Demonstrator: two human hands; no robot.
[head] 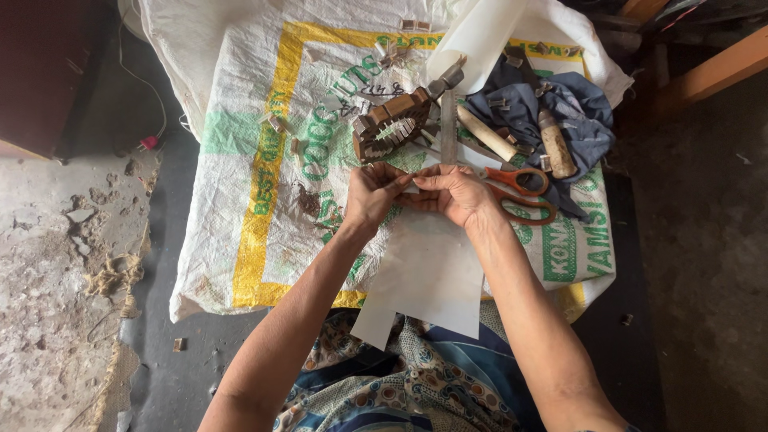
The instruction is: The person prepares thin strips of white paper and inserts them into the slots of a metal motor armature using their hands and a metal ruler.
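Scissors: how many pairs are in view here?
1. The orange-handled scissors lie on the printed sack, just beside the right hand. More could be hidden under the blue cloth.

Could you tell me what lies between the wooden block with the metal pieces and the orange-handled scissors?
In the head view, a metal ruler lies between the wooden block and the scissors, running away from the person.
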